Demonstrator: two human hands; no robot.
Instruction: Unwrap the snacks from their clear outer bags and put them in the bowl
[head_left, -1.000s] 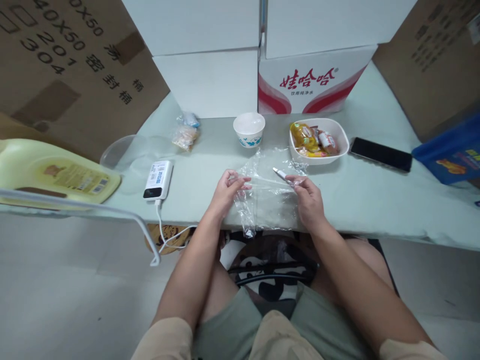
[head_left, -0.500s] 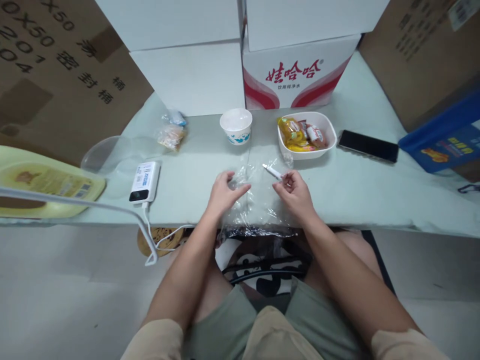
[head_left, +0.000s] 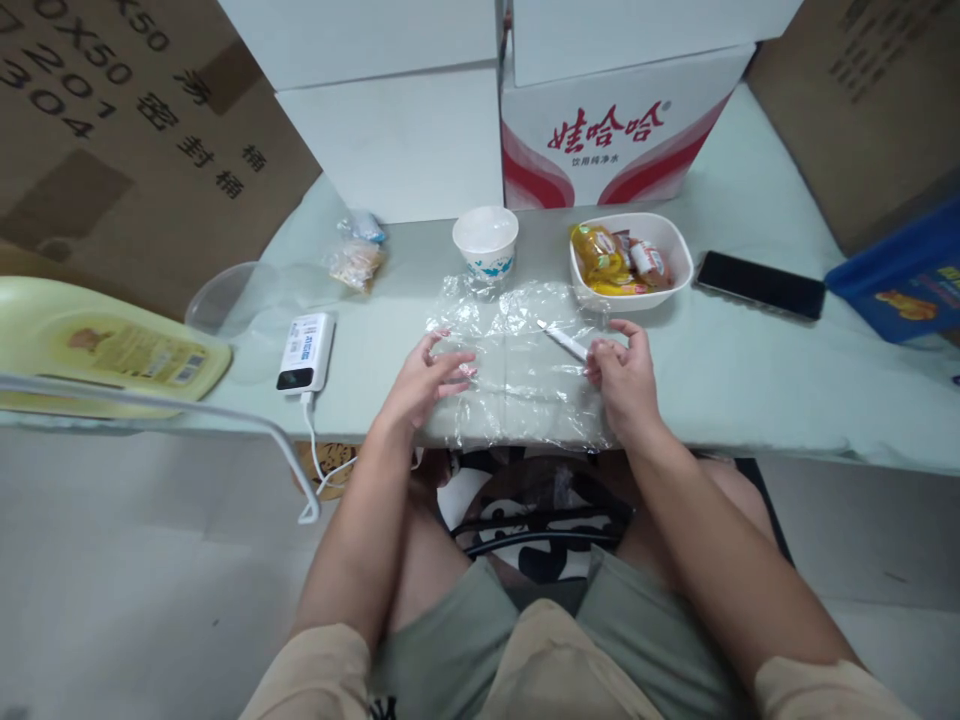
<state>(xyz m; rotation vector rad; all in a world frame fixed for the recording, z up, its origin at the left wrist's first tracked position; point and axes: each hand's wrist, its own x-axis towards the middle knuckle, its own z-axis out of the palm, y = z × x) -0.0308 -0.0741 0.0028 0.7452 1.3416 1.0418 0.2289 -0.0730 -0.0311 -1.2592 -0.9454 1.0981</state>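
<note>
A sheet of crinkled clear plastic film (head_left: 510, 390) lies on the table at its front edge, reaching back toward the paper cup. At its left side my left hand (head_left: 429, 382) has its fingers apart over the film, gripping nothing that I can see. On the right, my right hand (head_left: 627, 388) has curled fingers closed on a slim white pen-like tool (head_left: 564, 341), whose narrow tip points back and left above the film. Whether those fingers also pinch the film's edge, I cannot tell. Behind the film stands a white paper cup (head_left: 486, 245) with a blue pattern.
A white bowl (head_left: 681, 255) of packaged snacks sits back right, beside a black phone (head_left: 759, 285). To the left are a power bank (head_left: 307, 352) with a cable, small bagged items (head_left: 358, 262), a clear lid (head_left: 225, 300) and a yellow bottle (head_left: 112, 350). Cartons (head_left: 390, 150) line the back.
Both hands have moved farther apart, and the film now lies flatter and wider, extending closer to the cup. The white pen-like tool stays in my right hand. The view has shifted slightly.
</note>
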